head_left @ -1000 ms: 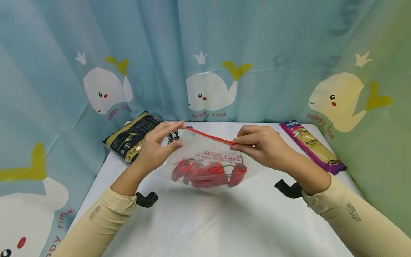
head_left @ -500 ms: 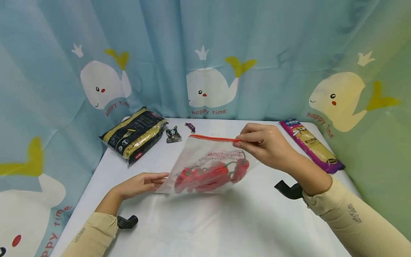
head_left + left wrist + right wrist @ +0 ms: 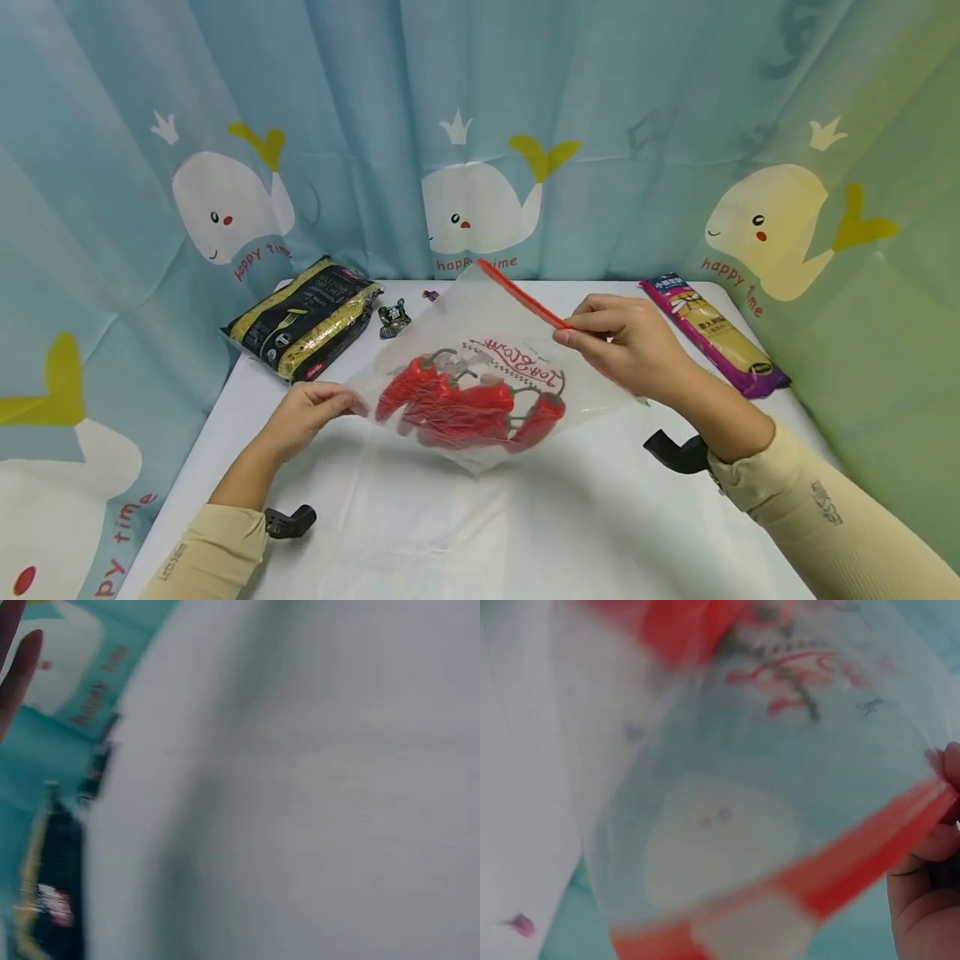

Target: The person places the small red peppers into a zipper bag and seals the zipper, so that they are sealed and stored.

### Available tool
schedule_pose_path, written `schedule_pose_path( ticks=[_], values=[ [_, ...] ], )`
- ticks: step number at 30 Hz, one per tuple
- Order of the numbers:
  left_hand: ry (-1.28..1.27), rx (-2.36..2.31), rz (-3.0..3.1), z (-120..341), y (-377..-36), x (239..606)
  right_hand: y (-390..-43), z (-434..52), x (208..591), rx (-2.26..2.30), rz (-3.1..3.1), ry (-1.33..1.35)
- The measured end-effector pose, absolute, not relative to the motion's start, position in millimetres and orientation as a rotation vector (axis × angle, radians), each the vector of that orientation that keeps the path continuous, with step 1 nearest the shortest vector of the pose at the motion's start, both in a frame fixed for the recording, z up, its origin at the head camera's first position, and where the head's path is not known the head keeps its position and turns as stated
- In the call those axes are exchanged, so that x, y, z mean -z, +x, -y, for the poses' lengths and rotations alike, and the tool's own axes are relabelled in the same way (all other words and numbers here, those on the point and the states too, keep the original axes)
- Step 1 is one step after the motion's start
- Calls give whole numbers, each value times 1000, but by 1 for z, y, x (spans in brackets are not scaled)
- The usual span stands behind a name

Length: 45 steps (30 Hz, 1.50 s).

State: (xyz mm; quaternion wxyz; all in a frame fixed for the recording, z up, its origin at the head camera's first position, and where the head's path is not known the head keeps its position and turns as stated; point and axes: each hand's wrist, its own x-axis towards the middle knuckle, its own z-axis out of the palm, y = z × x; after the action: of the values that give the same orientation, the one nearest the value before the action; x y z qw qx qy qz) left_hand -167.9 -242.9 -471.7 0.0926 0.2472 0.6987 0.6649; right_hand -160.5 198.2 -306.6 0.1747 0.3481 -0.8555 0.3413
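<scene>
Your right hand (image 3: 630,346) pinches the red zip strip (image 3: 522,296) of the clear zip bag (image 3: 480,375), lifted above the white table (image 3: 570,533); your left hand (image 3: 303,417) pinches its lower corner. Tilt further and the red chili peppers (image 3: 461,404) may slide, tugging the strip loose.

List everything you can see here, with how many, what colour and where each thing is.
zip bag: one, clear with red seal strip, held above the table's middle
chilli peppers: several, red, inside the bag
pasta pack: one, black and yellow, far left
noodle pack: one, purple and yellow, far right
small wrappers: two, dark and purple, far middle
table: one, white
curtain: blue-green, whale print, behind
left hand: holds bag's lower corner
right hand: fingers pinch seal
</scene>
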Motion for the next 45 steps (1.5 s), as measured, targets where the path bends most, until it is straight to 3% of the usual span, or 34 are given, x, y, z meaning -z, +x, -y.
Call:
schedule_pose_path(
  ticks=[6, 11, 18, 25, 34, 45],
  values=[
    [725, -1998, -2178, 245, -178, 421, -146, -211, 328, -1223, 2567, 714],
    [485, -1936, -2172, 230, -200, 402, -135, -216, 369, -1576, 2654, 362],
    [336, -1739, -2167, 200, -252, 431, -137, -224, 425, -2007, 2575, -32],
    [268, -1505, -2322, 166, -294, 464, -153, -237, 458, -1981, 2565, -201],
    [430, -995, -2680, 143, -302, 494, -154, -247, 487, -1787, 2735, -372],
    [489, -751, -2824, 133, -294, 505, -149, -245, 500, -1425, 2903, -412]
  ],
)
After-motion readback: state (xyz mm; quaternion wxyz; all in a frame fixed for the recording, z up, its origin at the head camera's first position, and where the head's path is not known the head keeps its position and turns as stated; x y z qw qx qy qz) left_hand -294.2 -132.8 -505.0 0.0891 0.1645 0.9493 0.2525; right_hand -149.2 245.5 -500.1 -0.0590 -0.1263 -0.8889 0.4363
